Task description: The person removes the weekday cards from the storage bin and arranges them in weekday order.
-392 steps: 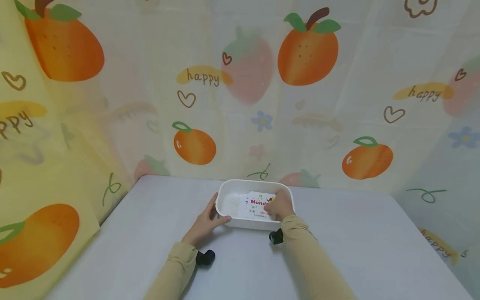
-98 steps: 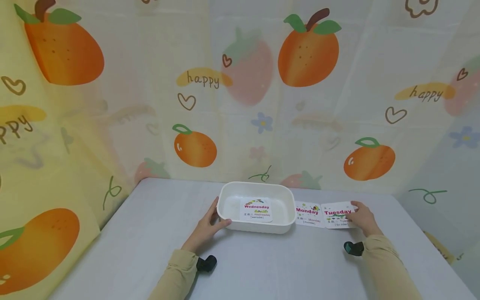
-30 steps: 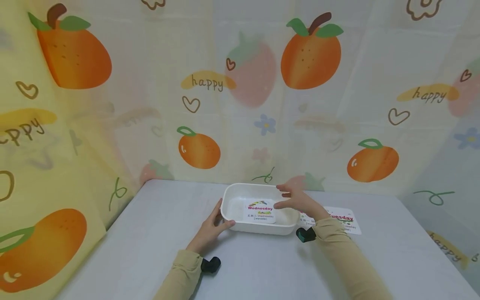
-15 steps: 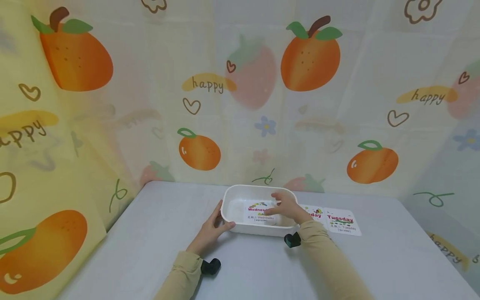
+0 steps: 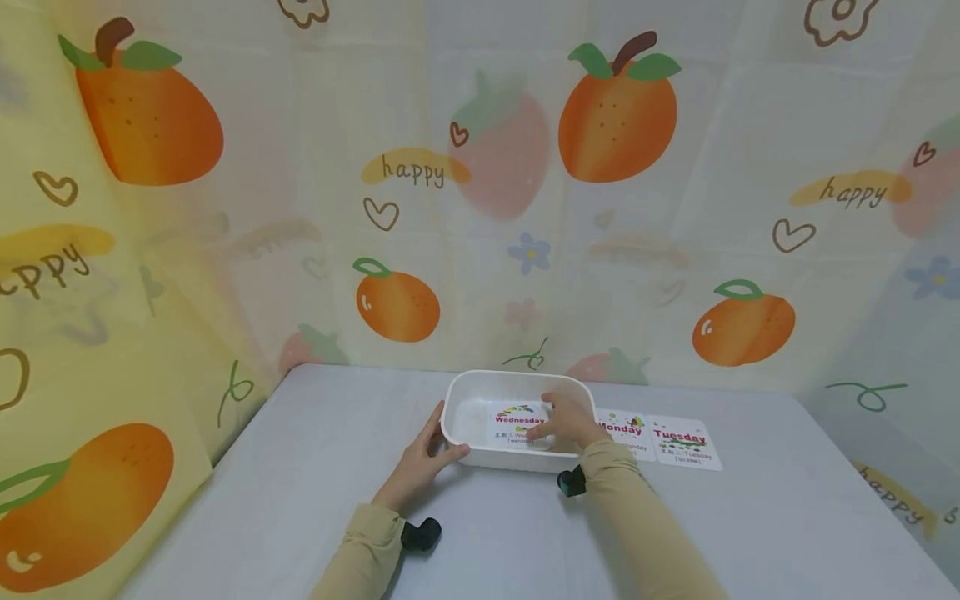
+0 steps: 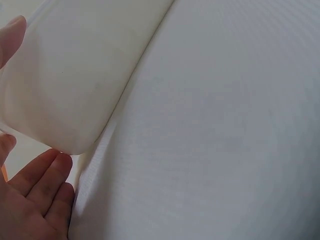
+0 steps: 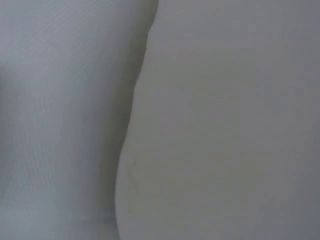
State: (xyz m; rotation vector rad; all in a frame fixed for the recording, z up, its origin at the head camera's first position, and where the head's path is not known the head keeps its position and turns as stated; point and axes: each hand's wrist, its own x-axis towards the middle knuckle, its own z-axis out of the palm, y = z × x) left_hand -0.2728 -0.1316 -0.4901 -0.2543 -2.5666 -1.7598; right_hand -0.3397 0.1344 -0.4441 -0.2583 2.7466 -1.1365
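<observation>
A white plastic box [image 5: 480, 457] stands on the table, with a Wednesday card [image 5: 517, 417] lying inside. My left hand [image 5: 416, 467] grips the box's left end, thumb at the front rim and fingers along the side. The left wrist view shows its fingertips [image 6: 62, 162] at the box's corner. Inside the box, my right hand [image 5: 572, 421] is over the card's right part, thumb and forefinger spread apart. Whether they touch the card is hard to tell. In the right wrist view only the box's outer wall [image 7: 215, 125] shows, blurred; that hand is out of sight.
Right of the box, a Monday card [image 5: 622, 429] and a Tuesday card [image 5: 686, 443] lie face up side by side on the white table [image 5: 495, 533]. My right forearm partly covers the Monday card. A fruit-patterned curtain [image 5: 480, 250] hangs behind.
Monday and Tuesday cards, earlier not on the table, now lie right of the box. My right hand has moved from the Tuesday card leftward, then down into the box. The left hand has kept its hold.
</observation>
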